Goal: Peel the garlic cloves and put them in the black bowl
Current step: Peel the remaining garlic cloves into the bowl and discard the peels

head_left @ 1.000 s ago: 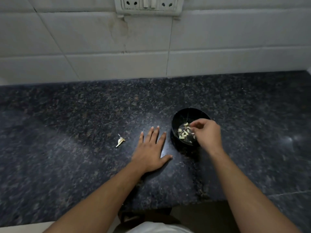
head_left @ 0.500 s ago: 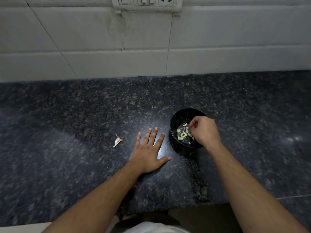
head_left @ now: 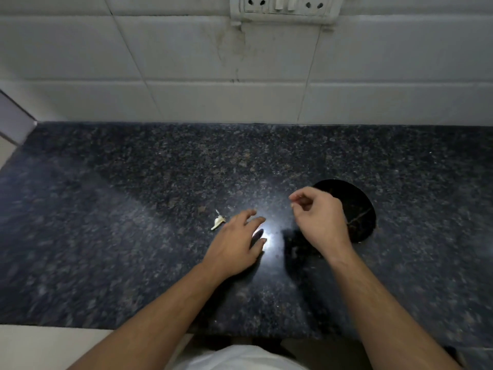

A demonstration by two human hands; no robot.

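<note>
A small pale garlic clove [head_left: 218, 223] with its papery tail lies on the dark granite counter [head_left: 133, 236]. My left hand [head_left: 237, 243] hovers low just right of it, fingers relaxed and slightly spread, fingertips almost at the clove but not holding it. The black bowl [head_left: 358, 206] stands to the right. My right hand [head_left: 318, 220] is lifted at the bowl's left side and covers part of it. Its fingers are curled with the thumb near the index, and nothing shows between them. The bowl's contents are hidden or too dark to make out.
A white tiled wall [head_left: 186, 76] backs the counter, with a socket panel [head_left: 284, 8] at the top. The counter's front edge [head_left: 133, 327] runs close to my body. A bright light reflection [head_left: 268, 237] sits between my hands.
My right hand has come out of the bowl and moved left. My left hand has lifted from lying flat and shifted towards the clove. The camera has tilted and moved closer.
</note>
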